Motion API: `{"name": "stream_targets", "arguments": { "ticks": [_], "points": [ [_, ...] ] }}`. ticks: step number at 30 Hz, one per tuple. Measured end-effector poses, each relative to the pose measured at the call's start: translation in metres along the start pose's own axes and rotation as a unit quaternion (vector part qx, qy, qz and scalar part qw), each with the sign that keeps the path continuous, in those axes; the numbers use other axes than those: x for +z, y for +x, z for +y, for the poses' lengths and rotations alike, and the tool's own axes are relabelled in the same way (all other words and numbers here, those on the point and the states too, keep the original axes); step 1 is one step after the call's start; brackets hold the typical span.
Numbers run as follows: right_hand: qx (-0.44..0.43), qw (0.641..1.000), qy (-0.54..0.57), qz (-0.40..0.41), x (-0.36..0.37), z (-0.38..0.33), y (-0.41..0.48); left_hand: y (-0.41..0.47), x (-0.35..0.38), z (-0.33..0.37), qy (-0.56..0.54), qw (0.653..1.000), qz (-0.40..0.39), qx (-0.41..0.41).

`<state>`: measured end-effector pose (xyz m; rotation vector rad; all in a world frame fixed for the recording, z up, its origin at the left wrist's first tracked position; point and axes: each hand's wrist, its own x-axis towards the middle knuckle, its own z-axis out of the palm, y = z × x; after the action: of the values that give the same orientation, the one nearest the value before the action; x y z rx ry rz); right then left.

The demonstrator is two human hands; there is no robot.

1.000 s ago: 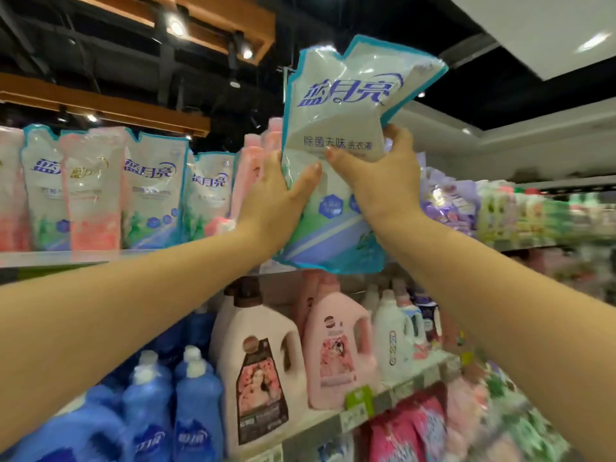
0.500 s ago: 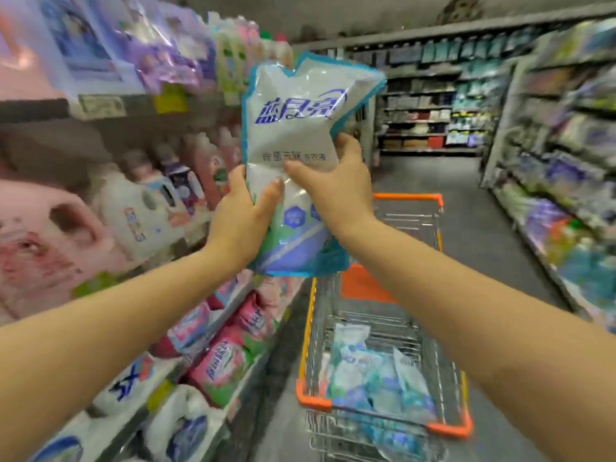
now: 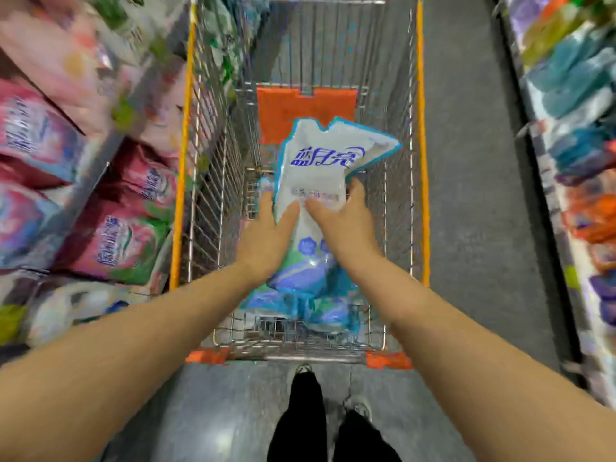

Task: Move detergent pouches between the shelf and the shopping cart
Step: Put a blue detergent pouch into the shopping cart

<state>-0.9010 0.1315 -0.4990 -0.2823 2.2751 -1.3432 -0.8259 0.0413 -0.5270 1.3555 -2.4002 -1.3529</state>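
Pouch [image 3: 316, 181] over cart [image 3: 420, 95], long axis along it, notched top pointing to far end; left hand [image 3: 266, 238] and right hand [image 3: 346, 228] grip its sides, fingers [image 3: 266, 203] curled round

White detergent pouch [image 3: 316, 175], teal-edged, with blue lettering near the top and blue and green print toward the bottom. Held lengthwise over the inside of the wire shopping cart [image 3: 420, 128], top end pointing away, one top corner creased. Gripped at mid-height between left hand [image 3: 266, 238] and right hand [image 3: 343, 225], thumbs on the printed face. Similar blue-green pouches [image 3: 283, 301] lying underneath at the cart's near end. Pink packs [image 3: 113, 241] stacked on the shelf [image 3: 100, 175] just left of the cart.
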Motion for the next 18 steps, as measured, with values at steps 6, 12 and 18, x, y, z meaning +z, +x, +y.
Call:
{"name": "stream_targets", "arguments": {
  "ticks": [6, 12, 18],
  "points": [
    [0.121, 0.988, -0.035, -0.091, 0.050, 0.091, 0.034, 0.028, 0.067, -0.073, -0.024, 0.996, -0.044, -0.071],
    [0.211, 0.970, -0.008, -0.118, 0.071, 0.132, 0.058, 0.044, 0.104, -0.107, 0.027, 0.981, -0.077, -0.174],
    [0.230, 0.966, -0.015, -0.115, 0.067, 0.148, 0.066, 0.047, 0.123, -0.116, 0.113, 0.976, -0.076, -0.172]
  ]
}}
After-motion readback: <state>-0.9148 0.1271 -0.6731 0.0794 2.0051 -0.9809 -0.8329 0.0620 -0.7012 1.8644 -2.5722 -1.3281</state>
